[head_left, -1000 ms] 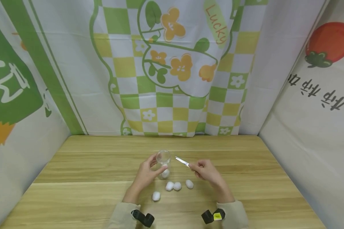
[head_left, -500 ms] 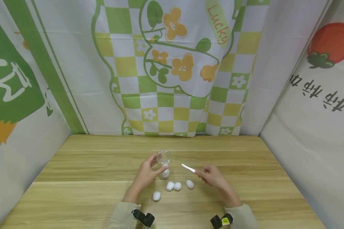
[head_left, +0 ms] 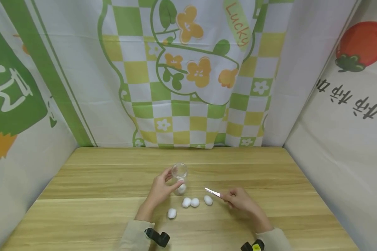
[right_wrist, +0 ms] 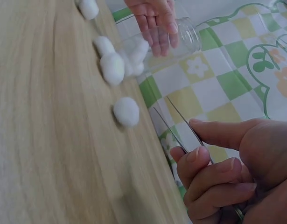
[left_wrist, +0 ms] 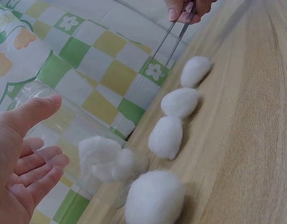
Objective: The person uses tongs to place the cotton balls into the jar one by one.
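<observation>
A clear glass jar [head_left: 179, 170] stands upright on the table with several white cotton balls [left_wrist: 106, 158] at its bottom. My left hand [head_left: 160, 189] holds the jar from the left, thumb on the near side and fingers round the far side. My right hand [head_left: 240, 199] pinches metal tweezers [head_left: 212, 192], their tips pointing left and apart, with nothing between them. Below those tips lies a loose cotton ball [head_left: 208, 200]. Two touching cotton balls [head_left: 190, 202] sit in front of the jar, and another cotton ball [head_left: 171, 213] lies nearer to me on the left.
The wooden table [head_left: 113, 174] spreads out on both sides of the hands. A checked, flower-printed curtain [head_left: 182, 115] hangs along its back edge. Printed cloth walls [head_left: 339, 146] close off the left and right sides.
My right hand has moved right and toward me with the tweezers, their tips now farther from the jar. The left hand, jar and loose cotton balls stay in place.
</observation>
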`<state>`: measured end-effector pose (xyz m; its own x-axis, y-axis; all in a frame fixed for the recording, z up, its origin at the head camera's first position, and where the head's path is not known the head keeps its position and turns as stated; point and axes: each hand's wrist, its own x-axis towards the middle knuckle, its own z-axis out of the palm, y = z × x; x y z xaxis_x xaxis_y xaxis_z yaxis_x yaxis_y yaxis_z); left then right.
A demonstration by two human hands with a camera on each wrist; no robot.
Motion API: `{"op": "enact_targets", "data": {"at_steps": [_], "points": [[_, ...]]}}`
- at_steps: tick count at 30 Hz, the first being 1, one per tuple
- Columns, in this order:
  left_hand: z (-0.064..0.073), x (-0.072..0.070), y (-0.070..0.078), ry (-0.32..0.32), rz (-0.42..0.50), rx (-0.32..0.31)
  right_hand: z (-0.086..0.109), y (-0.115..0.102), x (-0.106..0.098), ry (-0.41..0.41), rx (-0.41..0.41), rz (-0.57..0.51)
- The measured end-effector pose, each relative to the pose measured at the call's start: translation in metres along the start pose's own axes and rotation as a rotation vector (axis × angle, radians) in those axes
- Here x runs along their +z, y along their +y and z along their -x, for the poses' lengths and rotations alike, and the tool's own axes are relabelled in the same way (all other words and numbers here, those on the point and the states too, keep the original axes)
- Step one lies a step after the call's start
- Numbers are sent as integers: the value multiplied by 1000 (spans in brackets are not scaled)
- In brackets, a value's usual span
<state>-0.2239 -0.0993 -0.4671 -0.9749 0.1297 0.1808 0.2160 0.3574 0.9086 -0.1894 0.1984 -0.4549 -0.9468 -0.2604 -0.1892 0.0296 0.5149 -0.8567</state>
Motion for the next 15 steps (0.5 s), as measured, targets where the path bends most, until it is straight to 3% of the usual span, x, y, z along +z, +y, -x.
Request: {"op": "enact_targets", "data": {"at_steps": [15], "points": [[-1, 0, 0, 4, 5, 33, 9, 18, -10, 2, -10, -4]]}}
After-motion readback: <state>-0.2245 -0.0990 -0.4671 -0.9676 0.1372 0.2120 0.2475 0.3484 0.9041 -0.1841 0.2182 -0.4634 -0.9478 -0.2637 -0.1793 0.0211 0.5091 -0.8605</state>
